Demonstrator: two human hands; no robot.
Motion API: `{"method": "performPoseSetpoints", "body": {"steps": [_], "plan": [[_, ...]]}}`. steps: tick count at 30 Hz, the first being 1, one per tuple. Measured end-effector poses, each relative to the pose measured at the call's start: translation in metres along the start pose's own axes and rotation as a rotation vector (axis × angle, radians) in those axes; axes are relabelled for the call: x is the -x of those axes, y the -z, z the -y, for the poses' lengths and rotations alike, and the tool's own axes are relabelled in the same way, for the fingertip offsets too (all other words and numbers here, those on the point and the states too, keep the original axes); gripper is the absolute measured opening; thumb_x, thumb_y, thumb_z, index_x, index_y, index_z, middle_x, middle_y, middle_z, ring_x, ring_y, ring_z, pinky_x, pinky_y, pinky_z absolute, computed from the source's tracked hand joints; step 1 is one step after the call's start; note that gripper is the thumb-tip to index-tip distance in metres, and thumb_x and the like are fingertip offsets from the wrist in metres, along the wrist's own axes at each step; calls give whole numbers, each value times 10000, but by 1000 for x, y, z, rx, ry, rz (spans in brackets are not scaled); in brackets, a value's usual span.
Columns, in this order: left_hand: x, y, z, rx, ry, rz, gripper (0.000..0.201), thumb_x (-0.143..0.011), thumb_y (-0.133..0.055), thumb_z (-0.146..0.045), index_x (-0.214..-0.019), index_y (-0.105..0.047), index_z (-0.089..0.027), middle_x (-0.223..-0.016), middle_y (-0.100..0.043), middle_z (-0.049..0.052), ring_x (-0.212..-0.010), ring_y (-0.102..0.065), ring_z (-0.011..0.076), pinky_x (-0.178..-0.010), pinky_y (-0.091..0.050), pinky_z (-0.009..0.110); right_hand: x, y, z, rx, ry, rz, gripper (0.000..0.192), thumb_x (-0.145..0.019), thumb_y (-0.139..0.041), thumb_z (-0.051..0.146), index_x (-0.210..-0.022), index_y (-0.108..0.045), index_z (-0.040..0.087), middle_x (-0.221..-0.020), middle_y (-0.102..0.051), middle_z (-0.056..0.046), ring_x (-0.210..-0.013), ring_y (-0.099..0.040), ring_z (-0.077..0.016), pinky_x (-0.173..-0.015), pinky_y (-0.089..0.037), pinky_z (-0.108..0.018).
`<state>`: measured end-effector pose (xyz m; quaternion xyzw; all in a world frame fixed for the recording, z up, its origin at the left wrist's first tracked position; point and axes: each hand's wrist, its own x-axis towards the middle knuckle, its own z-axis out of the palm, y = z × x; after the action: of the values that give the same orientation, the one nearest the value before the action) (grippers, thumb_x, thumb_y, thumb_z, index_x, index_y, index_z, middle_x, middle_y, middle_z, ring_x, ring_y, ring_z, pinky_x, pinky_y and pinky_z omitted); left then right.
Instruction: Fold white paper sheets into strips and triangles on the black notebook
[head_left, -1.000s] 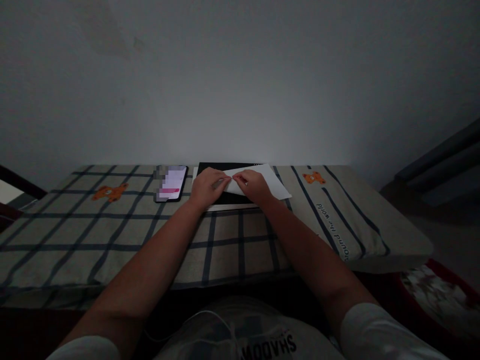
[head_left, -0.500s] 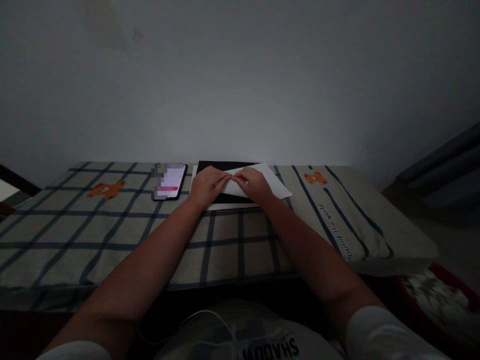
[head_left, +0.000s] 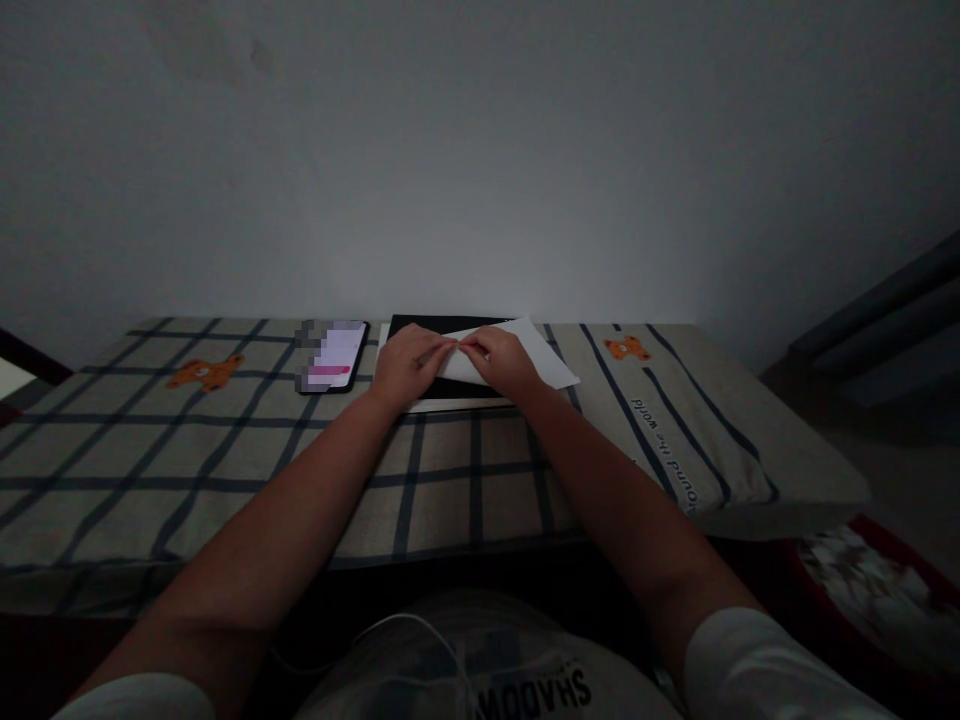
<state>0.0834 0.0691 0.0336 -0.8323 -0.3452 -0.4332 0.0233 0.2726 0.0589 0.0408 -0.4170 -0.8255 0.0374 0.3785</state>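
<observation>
Seen from your head camera in a dim room, both of your bare forearms stretch forward across a padded surface covered in a checked cloth (head_left: 465, 480), beige with dark grid lines and small orange bear prints. Your left hand (head_left: 405, 362) and your right hand (head_left: 501, 360) meet at the far edge of the cloth, fingertips nearly touching each other, both resting on a white sheet of paper (head_left: 544, 355). The fingers of each hand are curled inward and pinched down onto a fold line in the paper, so each hand is closed on the sheet rather than spread flat. The paper lies at an angle, its free corner pointing out to the right past your right hand. Beneath the paper sits a flat black board (head_left: 442, 325) with a pale border, close to the plain grey wall (head_left: 480, 150). Just left of the board, apart from your left hand, a smartphone (head_left: 334, 355) lies face up with its screen lit in white and pink. At the bottom edge, your white shirt (head_left: 495, 670) shows printed letters, with a thin white cable across it
</observation>
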Motion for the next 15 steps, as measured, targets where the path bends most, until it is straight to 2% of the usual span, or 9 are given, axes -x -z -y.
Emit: {"method": "performPoseSetpoints", "body": {"steps": [7,12,15], "plan": [[1,-1,2,11,-114,-56,236,-921,-516,-310,-978,-707,-184,-915,-722,63,-867,-628,185,-807,-475,349,1,-2,2,-21,8,-24,197,-890,-503,253,-748,-601,157,-731,-592,-42,-719,-509,-159,-706,-382,-288],[-1,-2,3,-48,-60,-120,248,-913,-540,-326,-1075,-682,-203,-934,-727,56,-840,-635,179,-794,-477,349,2,-3,-1,-65,-2,-112,164,-852,-531,236,-705,-560,170,-704,-579,-32,-699,-503,-155,-689,-379,-288],[-2,-1,3,-58,-41,-123,204,-903,-563,-324,-992,-700,-201,-900,-733,48,-820,-638,176,-777,-478,338,4,-6,-5,-98,-21,-127,146,-835,-545,231,-700,-553,176,-706,-584,-31,-690,-508,-152,-676,-385,-285]]}}
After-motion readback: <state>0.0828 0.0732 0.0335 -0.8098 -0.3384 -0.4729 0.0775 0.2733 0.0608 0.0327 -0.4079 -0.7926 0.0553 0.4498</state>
